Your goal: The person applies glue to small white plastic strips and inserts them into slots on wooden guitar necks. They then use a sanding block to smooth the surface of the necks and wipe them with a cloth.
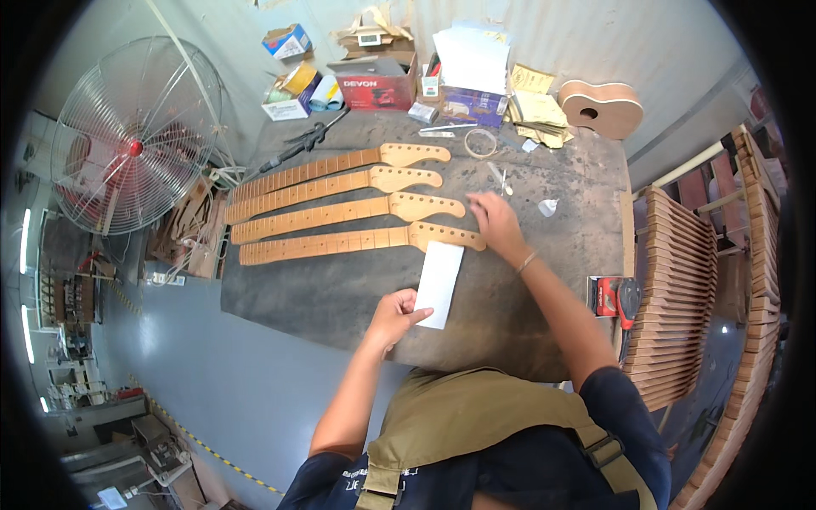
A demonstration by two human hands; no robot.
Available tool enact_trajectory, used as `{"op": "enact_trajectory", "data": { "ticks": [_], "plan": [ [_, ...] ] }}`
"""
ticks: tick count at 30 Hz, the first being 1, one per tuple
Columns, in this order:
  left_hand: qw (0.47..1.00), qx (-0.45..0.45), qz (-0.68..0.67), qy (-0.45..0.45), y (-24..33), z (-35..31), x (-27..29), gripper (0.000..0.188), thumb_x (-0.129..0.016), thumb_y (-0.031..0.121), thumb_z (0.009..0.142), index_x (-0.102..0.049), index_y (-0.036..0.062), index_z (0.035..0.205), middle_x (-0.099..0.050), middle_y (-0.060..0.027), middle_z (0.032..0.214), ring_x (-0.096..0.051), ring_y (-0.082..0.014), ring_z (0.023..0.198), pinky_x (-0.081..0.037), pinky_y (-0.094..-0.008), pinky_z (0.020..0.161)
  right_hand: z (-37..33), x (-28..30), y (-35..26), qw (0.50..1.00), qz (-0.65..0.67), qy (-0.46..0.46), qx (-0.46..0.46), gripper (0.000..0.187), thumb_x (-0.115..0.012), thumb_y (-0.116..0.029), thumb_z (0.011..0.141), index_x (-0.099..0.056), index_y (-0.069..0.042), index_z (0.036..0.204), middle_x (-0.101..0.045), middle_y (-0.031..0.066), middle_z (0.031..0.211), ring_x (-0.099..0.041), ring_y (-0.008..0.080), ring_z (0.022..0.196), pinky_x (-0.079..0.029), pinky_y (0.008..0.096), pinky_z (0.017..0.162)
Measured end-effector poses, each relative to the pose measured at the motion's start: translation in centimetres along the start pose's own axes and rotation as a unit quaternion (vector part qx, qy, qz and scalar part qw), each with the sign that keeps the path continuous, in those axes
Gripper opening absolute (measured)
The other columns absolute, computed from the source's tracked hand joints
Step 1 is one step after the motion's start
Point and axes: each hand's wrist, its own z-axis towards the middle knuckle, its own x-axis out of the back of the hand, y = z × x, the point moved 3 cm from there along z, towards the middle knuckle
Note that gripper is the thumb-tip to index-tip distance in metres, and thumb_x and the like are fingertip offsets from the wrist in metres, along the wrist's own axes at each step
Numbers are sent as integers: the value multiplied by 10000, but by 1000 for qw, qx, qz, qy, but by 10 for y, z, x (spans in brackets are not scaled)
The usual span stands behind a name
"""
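Note:
Four maple-coloured guitar necks lie side by side on the dark worktable [297, 293], headstocks to the right. My left hand [396, 318] pinches a white rectangular sheet [439, 287] between thumb and fingers. Its far end overlaps the lower edge of the nearest guitar neck's headstock [425, 234]. My right hand [497, 225] is beside the tip of the second-nearest guitar neck [412, 206], thumb and forefinger apart; whether they touch the wood I cannot tell. Farther back lie the third guitar neck [391, 178] and the farthest one [399, 154].
Boxes, including a red one [374, 89], and yellow sandpaper sheets [537, 106] line the back. A tape roll [480, 144] lies behind the headstocks. A small guitar body [602, 109] leans back right. A red-black tool [627, 299] sits at the right edge, near racked wood [671, 297]. A fan [136, 136] stands left.

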Motion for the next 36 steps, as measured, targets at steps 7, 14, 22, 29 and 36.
{"op": "enact_trajectory", "data": {
  "ticks": [7, 14, 22, 29, 36],
  "plan": [
    [995, 45, -78, 45, -12, -25, 23, 139, -776, 7, 965, -754, 14, 1103, -784, -22, 996, -690, -63, 851, -539, -244, 738, 116, -59, 83, 977, -199, -70, 33, 380, -599, -10, 957, -673, -44, 1328, -706, 174, 1195, -633, 400, 1128, -518, 488, 988],
    [981, 58, -140, 122, -33, -49, 50, 100, -808, 37, 951, -734, 48, 1018, -766, 7, 962, -649, -54, 832, -493, -226, 761, 190, -94, 135, 932, -341, -121, 18, 317, -635, -55, 924, -693, -72, 1236, -702, 132, 1205, -663, 354, 1147, -568, 480, 926],
    [974, 86, -193, 85, -47, -36, 48, 201, -798, 54, 961, -729, 46, 1149, -793, -39, 1092, -699, -95, 963, -532, -269, 886, 191, -81, 113, 952, -299, -32, 66, 99, -610, -98, 981, -677, -62, 1044, -725, 115, 1049, -649, 363, 1066, -503, 510, 885],
    [957, -39, -257, 126, -19, -5, 13, 163, -746, -17, 991, -710, 20, 1146, -788, -43, 1121, -699, -81, 980, -534, -268, 898, 19, -47, -9, 876, 304, -139, -349, 207, -496, -303, 1158, -524, -119, 1068, -578, -11, 789, -503, 89, 560, -417, 261, 502],
    [960, -20, -264, 90, -33, 14, -59, 163, -739, -22, 996, -720, 29, 1151, -802, -39, 1086, -719, -82, 958, -541, -253, 905, -112, -10, -72, 879, 348, -101, -311, 75, -688, -161, 1058, -680, -100, 1101, -663, 16, 860, -659, 136, 751, -528, 297, 677]
  ]
}}
